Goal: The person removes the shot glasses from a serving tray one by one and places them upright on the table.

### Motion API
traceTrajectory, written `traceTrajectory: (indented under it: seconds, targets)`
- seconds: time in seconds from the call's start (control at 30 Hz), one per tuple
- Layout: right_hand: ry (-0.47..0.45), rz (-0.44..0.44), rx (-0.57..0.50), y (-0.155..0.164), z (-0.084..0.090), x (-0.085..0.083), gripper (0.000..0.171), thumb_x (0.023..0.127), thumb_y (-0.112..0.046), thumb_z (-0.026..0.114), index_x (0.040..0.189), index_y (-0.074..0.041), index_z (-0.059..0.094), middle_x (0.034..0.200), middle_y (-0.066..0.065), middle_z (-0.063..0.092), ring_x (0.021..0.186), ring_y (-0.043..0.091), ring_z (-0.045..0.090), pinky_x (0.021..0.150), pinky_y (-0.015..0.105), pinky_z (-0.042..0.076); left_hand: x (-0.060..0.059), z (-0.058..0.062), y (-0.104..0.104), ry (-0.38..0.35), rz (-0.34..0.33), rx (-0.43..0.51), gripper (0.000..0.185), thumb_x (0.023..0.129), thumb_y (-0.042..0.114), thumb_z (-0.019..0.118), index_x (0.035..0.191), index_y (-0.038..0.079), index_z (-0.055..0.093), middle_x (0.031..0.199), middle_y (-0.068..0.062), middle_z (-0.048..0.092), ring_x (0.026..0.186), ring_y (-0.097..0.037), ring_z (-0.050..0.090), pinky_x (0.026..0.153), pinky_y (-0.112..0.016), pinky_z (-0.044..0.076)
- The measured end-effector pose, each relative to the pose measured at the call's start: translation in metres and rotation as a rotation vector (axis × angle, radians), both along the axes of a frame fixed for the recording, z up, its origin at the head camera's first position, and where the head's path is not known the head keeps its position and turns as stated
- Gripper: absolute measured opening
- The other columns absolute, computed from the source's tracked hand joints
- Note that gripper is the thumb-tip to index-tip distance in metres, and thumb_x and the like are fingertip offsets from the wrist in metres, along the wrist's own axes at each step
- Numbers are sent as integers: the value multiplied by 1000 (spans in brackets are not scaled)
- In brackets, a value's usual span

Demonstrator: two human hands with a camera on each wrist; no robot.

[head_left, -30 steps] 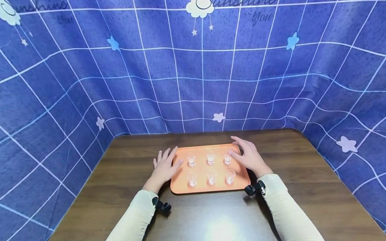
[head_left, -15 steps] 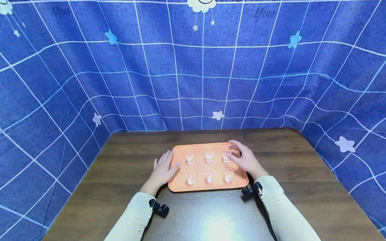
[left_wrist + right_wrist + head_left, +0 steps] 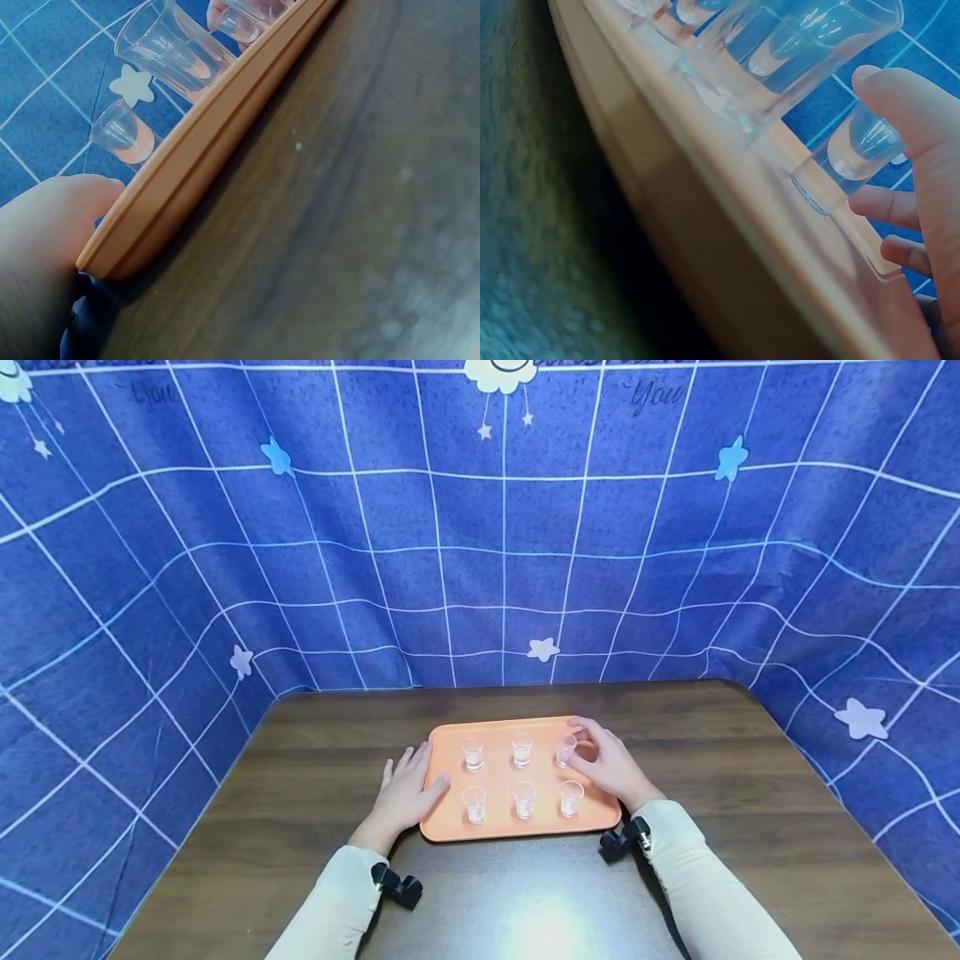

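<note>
Hands at an orange tray (image 3: pixel 450 822) of six small clear glasses on the wood table (image 3: pixel 720 827).
We rest our left hand (image 3: pixel 405 793), fingers straight, against the tray's left rim; our right hand (image 3: pixel 611 764) pinches the far-right glass (image 3: pixel 565 750) at the tray's back corner.

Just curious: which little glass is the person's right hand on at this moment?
In the head view, the right hand pinches the far-right glass of the back row on the orange tray, beside the middle back glass.
</note>
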State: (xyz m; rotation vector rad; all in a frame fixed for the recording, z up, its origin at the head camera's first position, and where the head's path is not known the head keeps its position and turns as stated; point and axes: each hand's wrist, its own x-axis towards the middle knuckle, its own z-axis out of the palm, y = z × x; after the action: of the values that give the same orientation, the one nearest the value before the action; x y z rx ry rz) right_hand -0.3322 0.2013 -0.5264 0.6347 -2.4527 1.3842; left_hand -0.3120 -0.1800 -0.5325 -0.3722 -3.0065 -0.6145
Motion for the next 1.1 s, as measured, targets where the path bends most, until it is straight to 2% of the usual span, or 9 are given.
traceTrajectory:
  seconds: [0.2, 0.4, 0.53, 0.67, 0.87, 1.1]
  targets:
    - [-11, 7, 12, -2, -2, -1, 55, 85, -22, 83, 131, -8, 56, 109, -3, 74, 105, 19, 68, 100, 45, 48, -3, -1, 0, 12, -13, -30, 83, 100, 53, 50, 161, 3, 21, 165, -14, 27, 153, -37, 18, 118, -66, 4]
    - [30, 16, 46, -1, -1, -2, 52, 85, -24, 82, 128, -9, 57, 106, -4, 73, 98, 16, 68, 92, 42, 51, -7, -4, 0, 4, -21, -38, 83, 101, 53, 47, 161, 3, 20, 165, -14, 26, 154, -34, 18, 118, -65, 2]
    - [44, 1, 76, 2, -2, -3, 54, 85, -25, 83, 129, -7, 57, 107, -5, 73, 98, 15, 67, 92, 40, 51, -10, -2, 2, -2, -30, -43, 82, 101, 53, 47, 161, 3, 20, 165, -13, 26, 154, -34, 17, 119, -64, 1]
    - [39, -6, 69, 3, -3, -2, 56, 85, -25, 83, 130, -4, 57, 108, -5, 73, 98, 16, 67, 92, 41, 51, -14, -1, 3, -5, -38, -51, 81, 102, 52, 46, 161, 3, 20, 166, -13, 25, 154, -34, 16, 119, -64, 0]
    - [21, -3, 37, 3, -5, -4, 53, 85, -24, 83, 128, -6, 57, 107, 0, 71, 98, 19, 66, 93, 42, 51, -19, 0, 5, -2, -51, -56, 79, 103, 51, 43, 161, 3, 20, 166, -12, 25, 154, -34, 16, 118, -65, -1]
    - [-1, -19, 52, 3, -6, -11, 59, 83, -30, 84, 131, -8, 58, 112, 1, 69, 104, 20, 61, 97, 43, 45, -23, 4, 9, -6, -45, -55, 74, 106, 48, 39, 161, 5, 18, 166, -11, 25, 154, -34, 15, 116, -69, -1]
